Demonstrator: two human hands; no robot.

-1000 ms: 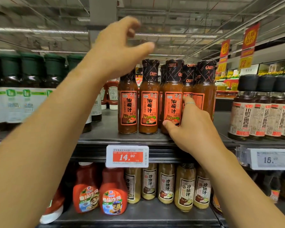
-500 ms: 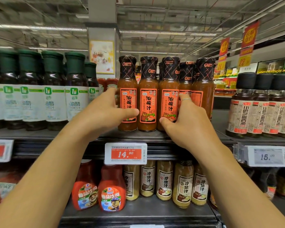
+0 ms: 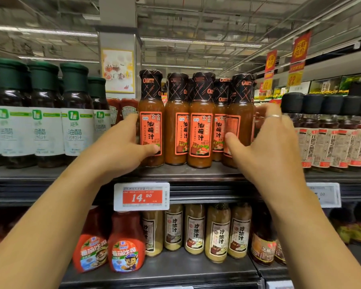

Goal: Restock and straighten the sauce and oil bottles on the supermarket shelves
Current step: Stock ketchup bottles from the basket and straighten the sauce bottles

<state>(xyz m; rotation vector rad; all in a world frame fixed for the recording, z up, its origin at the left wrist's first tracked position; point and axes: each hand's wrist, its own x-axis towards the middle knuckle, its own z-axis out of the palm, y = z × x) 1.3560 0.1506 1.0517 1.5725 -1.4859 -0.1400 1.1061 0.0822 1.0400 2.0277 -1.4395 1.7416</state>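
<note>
Mid-frame on the upper shelf (image 3: pixel 196 174), my left hand (image 3: pixel 121 147) grips the leftmost orange bottle (image 3: pixel 151 122), thumb across its label. My right hand (image 3: pixel 265 140) curls around the rightmost bottle (image 3: pixel 239 113).

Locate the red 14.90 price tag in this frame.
In the head view, the 14.90 price tag is clipped to the shelf's front edge, centre-left, below the orange sauce bottles and between the two forearms.
</note>
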